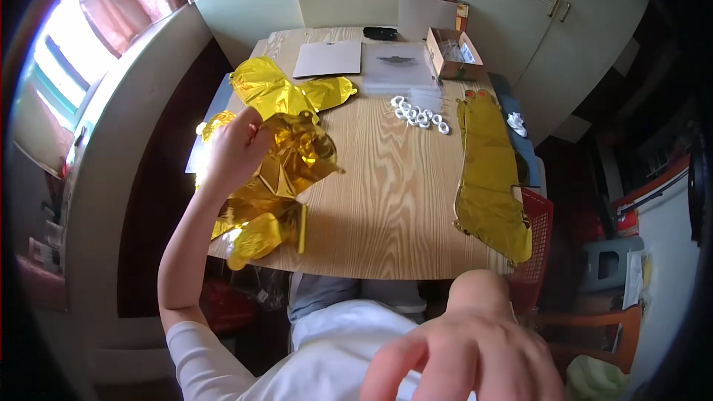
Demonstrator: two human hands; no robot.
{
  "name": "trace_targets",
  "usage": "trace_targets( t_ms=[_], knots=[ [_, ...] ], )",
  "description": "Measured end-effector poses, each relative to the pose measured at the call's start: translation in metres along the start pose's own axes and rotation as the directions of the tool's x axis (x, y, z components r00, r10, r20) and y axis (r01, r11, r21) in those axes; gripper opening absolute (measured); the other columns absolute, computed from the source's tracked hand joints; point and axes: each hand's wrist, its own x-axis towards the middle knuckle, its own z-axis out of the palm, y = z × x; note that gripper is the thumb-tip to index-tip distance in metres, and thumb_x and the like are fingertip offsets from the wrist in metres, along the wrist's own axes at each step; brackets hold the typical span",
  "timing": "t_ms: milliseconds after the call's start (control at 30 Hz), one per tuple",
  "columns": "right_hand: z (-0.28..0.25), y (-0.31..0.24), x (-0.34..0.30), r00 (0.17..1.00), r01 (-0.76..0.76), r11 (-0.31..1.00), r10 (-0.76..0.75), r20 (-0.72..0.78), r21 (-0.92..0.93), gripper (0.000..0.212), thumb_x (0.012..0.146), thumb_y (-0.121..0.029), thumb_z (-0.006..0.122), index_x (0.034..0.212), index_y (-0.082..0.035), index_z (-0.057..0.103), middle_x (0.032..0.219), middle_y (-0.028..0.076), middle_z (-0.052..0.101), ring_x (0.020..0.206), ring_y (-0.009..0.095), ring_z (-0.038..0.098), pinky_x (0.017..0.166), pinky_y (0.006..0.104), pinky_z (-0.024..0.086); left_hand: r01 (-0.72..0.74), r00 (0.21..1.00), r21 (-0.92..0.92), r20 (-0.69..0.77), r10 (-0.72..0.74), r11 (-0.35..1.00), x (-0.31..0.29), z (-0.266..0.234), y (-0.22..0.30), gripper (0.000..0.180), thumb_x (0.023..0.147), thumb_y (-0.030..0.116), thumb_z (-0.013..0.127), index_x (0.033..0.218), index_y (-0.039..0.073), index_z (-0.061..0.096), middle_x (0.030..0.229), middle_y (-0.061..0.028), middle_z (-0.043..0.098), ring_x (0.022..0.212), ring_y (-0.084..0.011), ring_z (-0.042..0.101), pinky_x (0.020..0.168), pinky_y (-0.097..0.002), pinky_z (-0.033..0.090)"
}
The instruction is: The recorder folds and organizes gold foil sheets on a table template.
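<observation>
My left hand [236,147] is closed around shiny gold foil balloons [297,145], crumpled and flat, over the left side of the wooden table. The foil hangs and spreads around the fist, and part of it reaches the front left edge. Close to the camera, past the front edge of the table, my right hand [475,356] shows its back. Its fingers are apart and bent downward; nothing shows in them, though the fingertips are cut off by the lower rim. Another flat gold foil balloon [488,171] lies along the table's right edge.
White rings of ribbon or tape [420,113] lie in a cluster on the table [390,186]. Behind them are clear plastic sheets [397,74], a grey-white card [328,59], a black tray [380,33] and an open cardboard box [454,56]. A red plastic chair [536,245] stands at the right.
</observation>
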Motion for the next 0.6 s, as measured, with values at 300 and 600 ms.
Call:
trace_targets(
  t_ms=[300,600],
  knots=[
    [-0.05,-0.01,0.002,0.848,-0.191,0.968,0.248,0.469,-0.166,0.018,0.097,-0.019,0.051,0.098,-0.004,0.062,0.107,0.014,0.063,0.1,0.03,0.059,0.083,0.0436,0.046,0.054,0.987,-0.103,-0.146,-0.069,0.993,0.003,-0.043,-0.019,0.015,0.087,0.015,0.064,0.085,0.002,0.056,0.055,-0.0027,0.049,0.051,-0.0072,0.046,0.048,-0.0285,0.038],
    [-0.156,0.051,-0.204,0.5,0.255,-0.259,0.86,-0.103,-0.932,0.065,0.084,-0.04,0.069,0.131,0.001,0.051,0.137,0.018,0.051,0.133,0.033,0.043,0.112,0.0437,0.033,-0.069,0.825,-0.557,-0.499,-0.267,0.828,-0.029,-0.153,-0.062,0.02,0.091,0.018,0.067,0.102,0.002,0.065,0.082,0.0017,0.059,0.071,-0.0051,0.052,0.061,-0.0196,0.04]
  ],
)
